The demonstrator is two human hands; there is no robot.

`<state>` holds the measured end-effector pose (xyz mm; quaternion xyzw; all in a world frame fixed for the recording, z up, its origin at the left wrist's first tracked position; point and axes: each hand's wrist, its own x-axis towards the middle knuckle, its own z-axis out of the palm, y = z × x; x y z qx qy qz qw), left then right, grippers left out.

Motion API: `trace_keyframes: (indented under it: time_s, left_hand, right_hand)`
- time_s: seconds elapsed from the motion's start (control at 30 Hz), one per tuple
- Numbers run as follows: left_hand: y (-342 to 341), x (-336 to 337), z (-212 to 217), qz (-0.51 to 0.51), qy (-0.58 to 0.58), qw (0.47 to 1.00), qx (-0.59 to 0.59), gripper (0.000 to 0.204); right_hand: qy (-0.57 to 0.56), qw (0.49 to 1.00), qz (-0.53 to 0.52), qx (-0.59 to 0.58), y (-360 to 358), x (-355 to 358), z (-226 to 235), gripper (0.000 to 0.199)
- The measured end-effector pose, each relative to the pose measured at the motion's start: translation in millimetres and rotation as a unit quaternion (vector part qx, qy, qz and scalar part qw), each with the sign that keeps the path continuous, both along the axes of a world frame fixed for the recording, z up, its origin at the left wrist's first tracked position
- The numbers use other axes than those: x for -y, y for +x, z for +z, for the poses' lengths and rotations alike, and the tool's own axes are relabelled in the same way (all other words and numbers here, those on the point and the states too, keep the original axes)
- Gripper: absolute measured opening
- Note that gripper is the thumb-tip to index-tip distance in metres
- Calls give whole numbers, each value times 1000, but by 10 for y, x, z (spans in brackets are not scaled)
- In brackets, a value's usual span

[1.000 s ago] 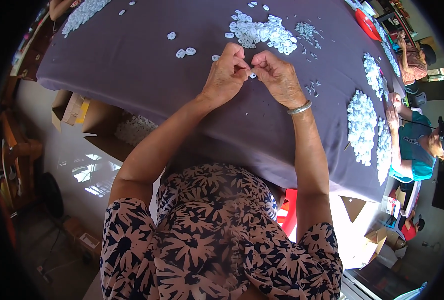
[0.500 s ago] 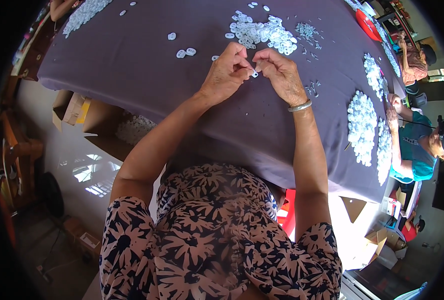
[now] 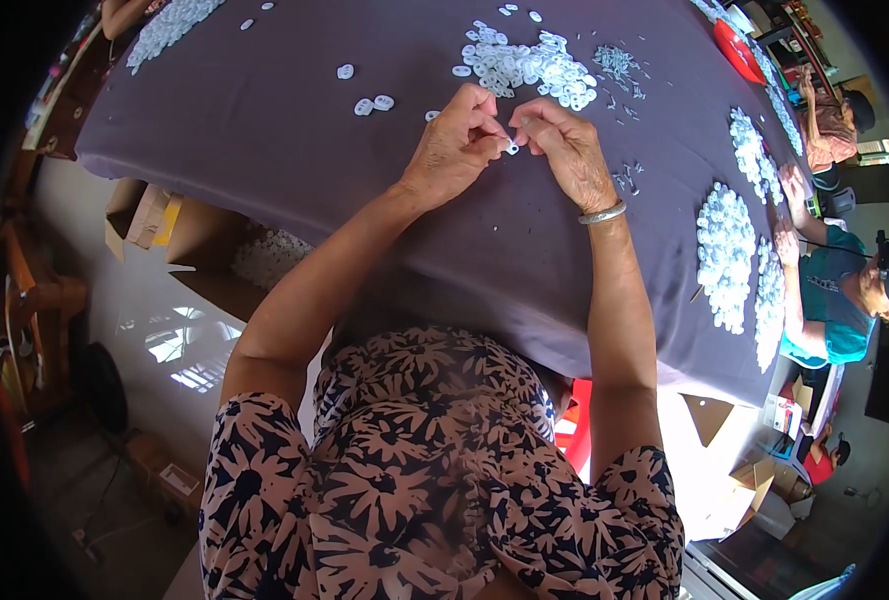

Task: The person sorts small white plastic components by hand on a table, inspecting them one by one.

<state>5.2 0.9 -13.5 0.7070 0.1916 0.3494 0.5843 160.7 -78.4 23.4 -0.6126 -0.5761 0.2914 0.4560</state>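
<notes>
Between thumb and fingertips, my left hand (image 3: 457, 140) pinches a small white plastic piece (image 3: 512, 147) with a hole in it. Close against its right side, my right hand (image 3: 565, 148) is closed in a pinch; whatever its fingertips hold is too small to make out. Just beyond both hands lies a heap of white oval two-holed plastic pieces (image 3: 530, 65). Small metal screws (image 3: 617, 62) are scattered right of that heap, and a few more screws (image 3: 627, 179) lie beside my right wrist.
A dark cloth covers the table (image 3: 265, 130). Loose white pieces (image 3: 374, 105) lie to the left. Larger white piles (image 3: 725, 250) stand at the right edge, where a co-worker in teal (image 3: 840, 290) works. A red tray (image 3: 738, 52) sits far right; an open cardboard box (image 3: 215, 255) is below left.
My hands stay almost in place, still pinched together around the white piece. At the right, one hand of the co-worker in teal has shifted slightly farther up along the table edge.
</notes>
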Motion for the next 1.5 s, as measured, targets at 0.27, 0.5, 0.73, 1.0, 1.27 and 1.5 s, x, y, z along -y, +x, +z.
trace_keyframes:
  time_s: [0.27,0.5,0.73,1.0,1.27,1.5]
  left_hand:
    - [-44,-138,-4,34,-38,997,50,25]
    - [-242,-468,86,200,-61,964,162,29]
    - [-239,-501,44,265,-39,950,157,30]
    - [-193,-454,-4,246,-36,955,162,28]
    - [-89,-259,-13,162,-79,975,130,28]
    - [8,-2,68,118,-121,980,103,31]
  right_hand:
    - [44,994,-99,33,61,19,-63,14]
    - [117,977,-153,89,161,-94,-234,11]
    - [67,979,-35,190,46,-505,-59,16]
    - [92,944,-8,316,41,-664,-204,14]
    - [-35,973,-35,226,172,-67,-71,7]
    - [-10,980,-157,125,410,169,-79,9]
